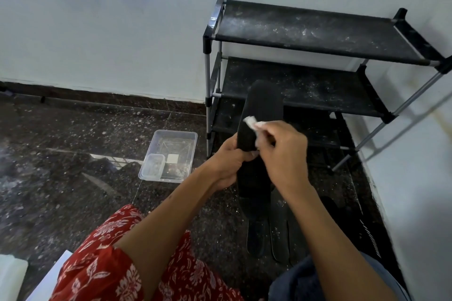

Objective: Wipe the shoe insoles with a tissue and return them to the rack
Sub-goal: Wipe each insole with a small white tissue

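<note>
A black insole (261, 115) stands nearly upright in front of the rack, toe end up. My left hand (231, 161) grips it from the left around its middle. My right hand (281, 151) pinches a crumpled white tissue (254, 126) against the insole's face. The black shoe rack (315, 29) has three dusty, speckled fabric shelves with nothing on the top two. Several more black insoles (278, 227) lie flat on the floor below my hands.
A clear plastic tray (171, 154) holding a smaller clear box (151, 166) sits on the dark speckled stone floor left of the rack. A white wall runs behind and to the right. A white object lies at the bottom left corner.
</note>
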Available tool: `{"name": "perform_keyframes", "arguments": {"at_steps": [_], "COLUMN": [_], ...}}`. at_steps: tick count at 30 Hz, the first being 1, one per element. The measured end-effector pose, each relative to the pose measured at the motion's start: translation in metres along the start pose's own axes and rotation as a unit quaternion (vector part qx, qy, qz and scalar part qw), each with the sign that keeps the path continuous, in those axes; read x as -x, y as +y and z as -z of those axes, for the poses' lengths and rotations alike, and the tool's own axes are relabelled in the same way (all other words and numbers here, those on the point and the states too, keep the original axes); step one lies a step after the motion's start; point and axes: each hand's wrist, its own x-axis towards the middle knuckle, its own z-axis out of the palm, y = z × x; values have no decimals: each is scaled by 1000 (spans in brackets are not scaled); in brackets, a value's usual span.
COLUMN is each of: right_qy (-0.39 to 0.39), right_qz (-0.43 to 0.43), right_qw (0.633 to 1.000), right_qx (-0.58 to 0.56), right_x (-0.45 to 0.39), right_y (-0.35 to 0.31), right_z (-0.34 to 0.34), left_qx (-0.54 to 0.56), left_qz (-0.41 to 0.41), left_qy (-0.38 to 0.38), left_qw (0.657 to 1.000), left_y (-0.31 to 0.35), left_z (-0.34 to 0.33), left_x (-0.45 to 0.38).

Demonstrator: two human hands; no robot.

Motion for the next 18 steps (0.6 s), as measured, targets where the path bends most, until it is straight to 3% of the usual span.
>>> {"name": "perform_keyframes", "arguments": {"at_steps": [3, 8, 12, 18], "right_qy": [33, -14, 20, 9], "right_qz": [-51, -31, -52, -35], "right_qw": [998, 999, 998, 999], "right_qx": [10, -40, -17, -24], "right_x": [-2, 7, 5, 0], "right_y": [9, 2, 1, 4], "right_z": [4, 2, 2, -3], "left_qx": [-1, -23, -32, -26], "left_qz": [9, 6, 5, -1], "left_qy": [-10, 2, 0, 17], "left_qw": [1000, 1000, 999, 1000], "left_y": [0, 2, 4, 4], "left_z": [-1, -2, -4, -3], "left_x": [0, 4, 5, -2]}}
